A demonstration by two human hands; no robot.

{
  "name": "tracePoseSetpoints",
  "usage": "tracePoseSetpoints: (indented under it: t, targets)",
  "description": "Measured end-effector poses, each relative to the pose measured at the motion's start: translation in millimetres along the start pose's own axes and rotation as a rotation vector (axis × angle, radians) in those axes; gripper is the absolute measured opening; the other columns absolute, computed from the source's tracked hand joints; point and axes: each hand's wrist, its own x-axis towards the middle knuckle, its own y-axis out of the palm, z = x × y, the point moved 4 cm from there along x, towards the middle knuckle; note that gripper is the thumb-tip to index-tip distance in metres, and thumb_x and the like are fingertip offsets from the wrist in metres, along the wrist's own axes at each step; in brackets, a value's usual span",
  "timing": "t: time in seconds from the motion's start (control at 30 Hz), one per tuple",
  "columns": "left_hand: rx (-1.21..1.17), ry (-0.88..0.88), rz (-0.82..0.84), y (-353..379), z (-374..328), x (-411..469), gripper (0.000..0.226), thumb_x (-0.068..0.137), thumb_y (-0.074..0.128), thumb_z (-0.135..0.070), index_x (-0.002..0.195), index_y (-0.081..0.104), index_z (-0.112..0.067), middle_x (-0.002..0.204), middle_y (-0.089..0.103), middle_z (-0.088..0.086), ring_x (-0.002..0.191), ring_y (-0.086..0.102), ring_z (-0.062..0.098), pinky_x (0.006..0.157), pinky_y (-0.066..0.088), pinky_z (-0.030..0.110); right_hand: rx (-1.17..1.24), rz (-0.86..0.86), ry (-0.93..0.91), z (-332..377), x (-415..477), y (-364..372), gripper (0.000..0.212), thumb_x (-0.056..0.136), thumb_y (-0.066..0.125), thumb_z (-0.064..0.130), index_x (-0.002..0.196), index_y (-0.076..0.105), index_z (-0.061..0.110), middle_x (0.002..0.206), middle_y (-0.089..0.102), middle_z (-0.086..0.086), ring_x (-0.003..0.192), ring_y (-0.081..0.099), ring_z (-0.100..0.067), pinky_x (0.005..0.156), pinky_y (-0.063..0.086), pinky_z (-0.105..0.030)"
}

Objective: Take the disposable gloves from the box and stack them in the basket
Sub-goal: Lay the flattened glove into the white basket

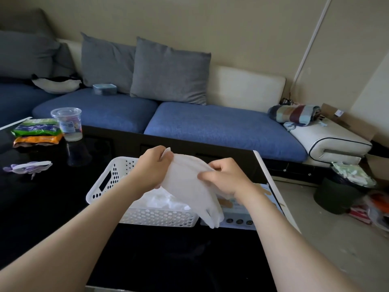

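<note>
A disposable glove [189, 186] is pinched by curled fingers of the left hand [150, 167] and right hand [223, 175] above the basket [105, 180]. The box [237, 216] is seen beside it, at the table's [52, 207] right edge.

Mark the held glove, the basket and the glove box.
disposable glove [185, 186], head view, middle of its palm
white basket [160, 218], head view, perforated near wall
glove box [244, 218], head view, near side face
</note>
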Motion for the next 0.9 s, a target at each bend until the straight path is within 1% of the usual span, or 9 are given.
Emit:
tracePoseSetpoints:
  t: [0.07,0.17,0.27,0.4,0.5,0.57,0.7,0.8,0.9]
  targets:
    - [0.012,-0.031,0.022,-4.5,6.8,0.0,0.040,0.112,0.039,-0.040,0.098,0.055,-0.006,0.083,0.051,0.009,0.068,0.049,0.023,0.050,0.044,0.029,0.093,-0.016,0.019,0.1,0.0,1.5,0.019,0.090,0.078,0.031,0.080,0.078,0.014,0.085,0.077,-0.002,0.080,0.070,-0.015,0.070,0.051,-0.031]
    - [0.014,-0.076,0.039,-11.0,14.8,-1.9,0.036,0.113,0.038,-0.038,0.103,0.057,-0.010,0.089,0.055,0.009,0.071,0.052,0.023,0.050,0.046,0.030,0.125,-0.023,0.030,-3.8,4.3,7.1,0.017,0.093,0.077,0.037,0.089,0.082,0.022,0.088,0.080,0.004,0.088,0.075,-0.015,0.076,0.057,-0.033]
    - [0.046,-0.127,0.022,-20.5,21.7,-4.2,0.031,0.113,0.038,-0.038,0.109,0.058,-0.015,0.098,0.061,0.008,0.076,0.057,0.022,0.047,0.048,0.026,0.092,-0.090,-0.013,-5.6,12.2,12.5,0.018,0.096,0.076,0.042,0.088,0.083,0.027,0.086,0.080,0.008,0.091,0.076,-0.015,0.081,0.057,-0.033]
    - [0.136,-0.181,-0.040,-34.5,31.1,-5.8,0.027,0.112,0.041,-0.039,0.117,0.057,-0.018,0.103,0.062,0.006,0.082,0.061,0.023,0.045,0.050,0.026,-0.073,-0.161,-0.136,2.6,22.8,25.0,0.016,0.099,0.075,0.036,0.089,0.079,0.025,0.088,0.076,0.009,0.088,0.070,-0.009,0.073,0.050,-0.026]
    - [0.201,-0.198,-0.063,-43.7,39.2,-4.5,0.024,0.112,0.043,-0.038,0.120,0.054,-0.018,0.103,0.059,0.003,0.084,0.066,0.026,0.052,0.060,0.035,-0.244,-0.221,-0.210,12.2,30.4,39.9,0.017,0.102,0.070,0.038,0.089,0.074,0.027,0.086,0.072,0.009,0.083,0.068,-0.011,0.069,0.056,-0.033]
    - [0.321,-0.184,-0.086,-49.8,43.4,-3.8,0.025,0.112,0.043,-0.039,0.120,0.052,-0.017,0.102,0.057,0.003,0.076,0.068,0.027,0.055,0.063,0.039,-0.407,-0.248,-0.238,18.9,35.0,50.4,0.015,0.103,0.065,0.036,0.092,0.071,0.028,0.086,0.069,0.007,0.082,0.065,-0.016,0.065,0.056,-0.039]
    - [0.603,-0.156,-0.152,-53.4,49.7,-4.2,0.025,0.112,0.042,-0.037,0.109,0.046,-0.012,0.088,0.054,0.004,0.066,0.060,0.023,0.052,0.050,0.037,-0.573,-0.191,-0.227,27.7,40.2,70.4,0.017,0.104,0.061,0.037,0.098,0.068,0.023,0.094,0.066,0.002,0.089,0.062,-0.023,0.061,0.042,-0.035]
    - [0.735,-0.175,-0.143,-53.4,53.2,-4.7,0.022,0.111,0.047,-0.033,0.104,0.039,-0.013,0.084,0.049,0.003,0.061,0.055,0.021,0.047,0.041,0.033,-0.551,-0.190,-0.153,29.2,41.6,75.0,0.024,0.098,0.065,0.042,0.093,0.070,0.019,0.090,0.070,0.001,0.082,0.066,-0.022,0.067,0.055,-0.034]
    - [0.811,-0.189,-0.138,-55.0,57.3,-3.4,0.021,0.109,0.052,-0.029,0.106,0.038,-0.013,0.083,0.049,0.002,0.062,0.052,0.021,0.048,0.041,0.034,-0.525,-0.238,-0.090,30.4,41.1,73.7,0.024,0.089,0.069,0.039,0.096,0.075,0.016,0.091,0.075,-0.001,0.081,0.071,-0.023,0.074,0.060,-0.035]
